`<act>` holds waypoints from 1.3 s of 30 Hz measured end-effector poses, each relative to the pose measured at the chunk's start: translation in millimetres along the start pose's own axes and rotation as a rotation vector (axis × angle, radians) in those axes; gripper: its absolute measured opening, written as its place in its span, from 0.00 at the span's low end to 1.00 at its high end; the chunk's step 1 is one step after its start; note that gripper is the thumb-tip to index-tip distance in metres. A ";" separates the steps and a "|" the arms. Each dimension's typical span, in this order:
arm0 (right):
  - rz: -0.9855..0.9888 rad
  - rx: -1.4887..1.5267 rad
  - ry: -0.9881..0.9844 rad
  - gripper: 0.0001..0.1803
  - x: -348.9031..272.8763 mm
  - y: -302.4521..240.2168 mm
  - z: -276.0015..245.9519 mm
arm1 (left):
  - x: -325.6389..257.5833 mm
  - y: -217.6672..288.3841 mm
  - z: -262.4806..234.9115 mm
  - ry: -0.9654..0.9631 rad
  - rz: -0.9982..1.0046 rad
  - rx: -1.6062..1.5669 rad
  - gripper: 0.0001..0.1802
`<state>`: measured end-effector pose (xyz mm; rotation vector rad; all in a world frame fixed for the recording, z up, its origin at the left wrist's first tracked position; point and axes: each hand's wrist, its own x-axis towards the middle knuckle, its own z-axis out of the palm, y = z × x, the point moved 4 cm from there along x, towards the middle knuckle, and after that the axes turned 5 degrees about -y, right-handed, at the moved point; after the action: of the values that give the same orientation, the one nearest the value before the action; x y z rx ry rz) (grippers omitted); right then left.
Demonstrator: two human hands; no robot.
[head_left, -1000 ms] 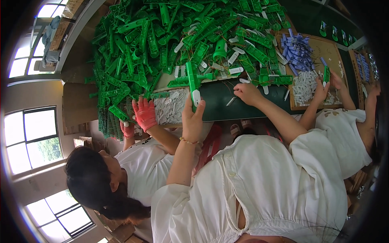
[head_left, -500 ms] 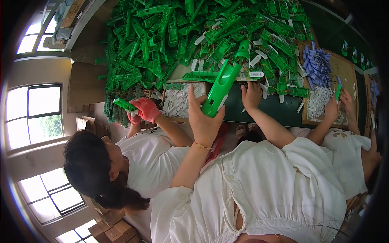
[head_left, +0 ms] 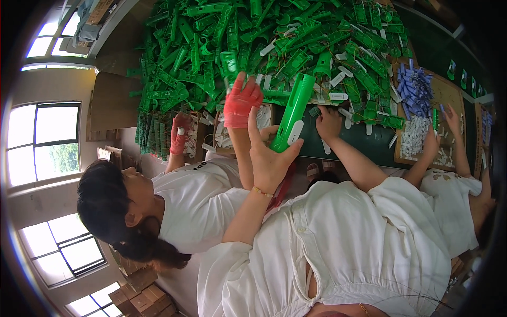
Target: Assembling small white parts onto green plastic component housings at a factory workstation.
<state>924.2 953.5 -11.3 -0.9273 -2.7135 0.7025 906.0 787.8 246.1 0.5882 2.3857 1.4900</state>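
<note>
My left hand (head_left: 265,166), with a bead bracelet at the wrist, grips a long green plastic housing (head_left: 292,112) by its lower end. The housing tilts up and to the right. A white oval piece (head_left: 296,132) shows on its side near my thumb. My right hand (head_left: 328,124) is at the table's near edge with its fingers curled down. Beside its fingertips is a small dark green piece (head_left: 315,112); whether the fingers hold it is unclear. A white strip (head_left: 326,147) lies just below that hand.
A big heap of green housings (head_left: 211,47), several wired, covers the table. On the left, a co-worker's red glove (head_left: 243,103) reaches close to my left hand. At right, another person's hands (head_left: 433,137) work by purple parts (head_left: 413,87) and white pieces (head_left: 415,134) on a tray.
The green housing in my left hand has turned, bringing the white oval piece into fuller view. My right hand has barely shifted. The co-worker's gloved hand has swung right and up toward the heap.
</note>
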 end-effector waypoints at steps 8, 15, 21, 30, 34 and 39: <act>0.128 0.014 -0.060 0.18 10.9 -9.6 -9.1 | -5.1 -5.4 10.1 -0.084 -0.009 -0.221 0.55; -0.041 1.118 -0.267 0.08 -13.8 -39.9 -73.2 | 2.0 -37.0 5.2 -0.151 -0.247 -0.723 0.26; -0.418 1.147 -0.107 0.03 -40.5 -81.9 -194.5 | 11.9 -13.8 -0.1 -0.261 -0.036 -0.654 0.23; -0.548 0.914 0.015 0.07 -56.5 -88.7 -236.1 | 6.4 29.2 13.0 -0.115 0.265 -0.357 0.20; -0.668 0.659 0.289 0.15 -58.7 -101.0 -260.4 | 7.5 29.1 17.8 -0.096 0.171 -0.443 0.22; -0.915 0.240 0.428 0.18 -69.5 -109.5 -262.3 | 7.6 26.5 16.7 -0.120 0.029 -0.566 0.22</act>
<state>1005.3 933.1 269.1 0.2288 -2.2295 0.5173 911.7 815.0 262.5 0.5498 1.7490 1.9625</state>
